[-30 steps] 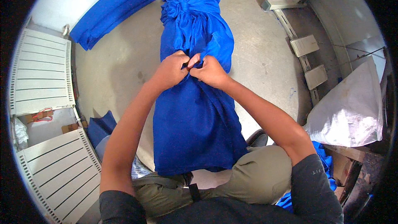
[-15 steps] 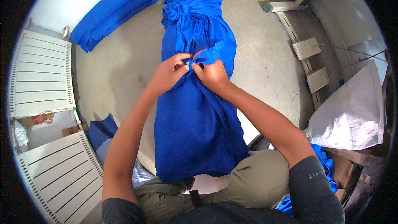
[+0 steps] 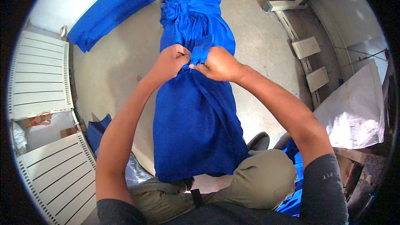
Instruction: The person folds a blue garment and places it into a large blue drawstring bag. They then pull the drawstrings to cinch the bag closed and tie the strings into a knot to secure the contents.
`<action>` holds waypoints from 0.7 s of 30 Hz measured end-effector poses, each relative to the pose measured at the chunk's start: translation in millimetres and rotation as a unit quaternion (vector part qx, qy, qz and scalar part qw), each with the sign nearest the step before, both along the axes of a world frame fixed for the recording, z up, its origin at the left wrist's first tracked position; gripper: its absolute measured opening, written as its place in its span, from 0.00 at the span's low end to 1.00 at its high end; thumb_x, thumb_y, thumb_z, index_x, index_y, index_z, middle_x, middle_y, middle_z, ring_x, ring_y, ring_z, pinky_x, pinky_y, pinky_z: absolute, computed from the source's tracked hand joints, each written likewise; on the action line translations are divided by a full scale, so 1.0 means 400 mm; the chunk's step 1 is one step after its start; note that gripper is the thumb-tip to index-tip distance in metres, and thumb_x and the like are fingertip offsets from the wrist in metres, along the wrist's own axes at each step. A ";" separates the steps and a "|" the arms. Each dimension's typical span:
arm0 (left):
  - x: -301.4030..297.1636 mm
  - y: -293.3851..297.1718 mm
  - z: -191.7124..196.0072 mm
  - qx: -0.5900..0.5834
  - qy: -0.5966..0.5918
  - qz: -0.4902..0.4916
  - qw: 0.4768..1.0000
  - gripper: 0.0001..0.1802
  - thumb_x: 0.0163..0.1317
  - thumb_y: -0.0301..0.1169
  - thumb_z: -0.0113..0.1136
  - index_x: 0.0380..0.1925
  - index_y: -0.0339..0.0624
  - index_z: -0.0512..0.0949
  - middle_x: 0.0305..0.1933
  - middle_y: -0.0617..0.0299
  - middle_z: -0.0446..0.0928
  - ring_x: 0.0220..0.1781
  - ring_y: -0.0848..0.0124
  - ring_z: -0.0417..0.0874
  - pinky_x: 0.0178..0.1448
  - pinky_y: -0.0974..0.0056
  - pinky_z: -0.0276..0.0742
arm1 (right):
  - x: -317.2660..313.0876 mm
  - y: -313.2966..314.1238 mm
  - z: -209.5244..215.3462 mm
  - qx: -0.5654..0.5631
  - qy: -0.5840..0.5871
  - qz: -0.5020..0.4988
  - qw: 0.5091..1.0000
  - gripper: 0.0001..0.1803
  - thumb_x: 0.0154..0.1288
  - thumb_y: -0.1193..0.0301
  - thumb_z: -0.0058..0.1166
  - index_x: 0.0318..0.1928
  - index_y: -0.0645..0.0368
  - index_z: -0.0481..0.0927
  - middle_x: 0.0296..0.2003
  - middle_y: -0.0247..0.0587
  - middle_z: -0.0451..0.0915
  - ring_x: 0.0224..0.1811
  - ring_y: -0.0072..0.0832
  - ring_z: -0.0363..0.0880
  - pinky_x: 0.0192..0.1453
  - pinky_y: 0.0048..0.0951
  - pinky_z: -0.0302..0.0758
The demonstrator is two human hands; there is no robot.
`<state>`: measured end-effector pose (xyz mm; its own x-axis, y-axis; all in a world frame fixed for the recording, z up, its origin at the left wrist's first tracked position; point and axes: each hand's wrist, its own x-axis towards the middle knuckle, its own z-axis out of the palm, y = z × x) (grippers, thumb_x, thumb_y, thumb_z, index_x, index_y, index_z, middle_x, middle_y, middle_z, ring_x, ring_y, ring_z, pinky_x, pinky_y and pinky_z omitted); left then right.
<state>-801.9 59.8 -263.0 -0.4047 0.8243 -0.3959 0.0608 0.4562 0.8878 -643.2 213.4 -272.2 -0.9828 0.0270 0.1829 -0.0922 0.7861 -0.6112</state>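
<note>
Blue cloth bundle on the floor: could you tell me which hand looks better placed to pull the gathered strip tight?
Probably right: the right hand pinches the gathered strip; the left hand grips lower folds.

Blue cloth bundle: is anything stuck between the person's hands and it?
No. The left hand and the right hand both pinch the blue cloth bundle directly, at its middle. Nothing visible lies between them.

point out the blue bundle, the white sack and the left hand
blue bundle [image 3: 193, 129], head view, lower wrapped body
white sack [image 3: 354, 108], head view, middle of its side
left hand [image 3: 168, 62], head view, back of the hand
</note>
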 end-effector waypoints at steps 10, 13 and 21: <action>-0.171 -0.232 -0.259 -0.015 0.149 0.076 0.986 0.12 0.75 0.37 0.59 0.47 0.41 0.80 0.37 0.64 0.82 0.38 0.73 0.81 0.44 0.64 0.79 | 0.119 0.031 -0.250 -0.298 -0.143 -0.172 0.928 0.30 0.71 0.43 0.57 0.26 0.57 0.87 0.23 0.42 0.84 0.26 0.32 0.83 0.35 0.40 0.79; -0.176 -0.283 -0.203 -0.015 0.152 0.264 0.952 0.15 0.76 0.39 0.57 0.48 0.38 0.81 0.38 0.60 0.83 0.37 0.71 0.84 0.41 0.65 0.80 | 0.147 0.038 -0.204 -0.290 -0.280 -0.196 0.894 0.33 0.71 0.40 0.56 0.25 0.58 0.86 0.23 0.43 0.84 0.28 0.31 0.83 0.34 0.38 0.77; 0.149 -0.122 -0.011 -0.016 -0.274 0.122 0.954 0.18 0.72 0.40 0.61 0.48 0.33 0.79 0.43 0.50 0.84 0.47 0.59 0.88 0.53 0.56 0.86 | 0.330 0.011 -0.096 -0.284 -0.271 -0.193 0.899 0.20 0.73 0.54 0.61 0.33 0.60 0.84 0.26 0.34 0.80 0.29 0.23 0.77 0.35 0.32 0.74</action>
<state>-742.4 11.0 -267.6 -0.3080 0.7161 -0.6263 -0.5205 0.4242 0.7411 -511.4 218.0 -310.7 -0.8205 0.3228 -0.4719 0.5535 0.2421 -0.7969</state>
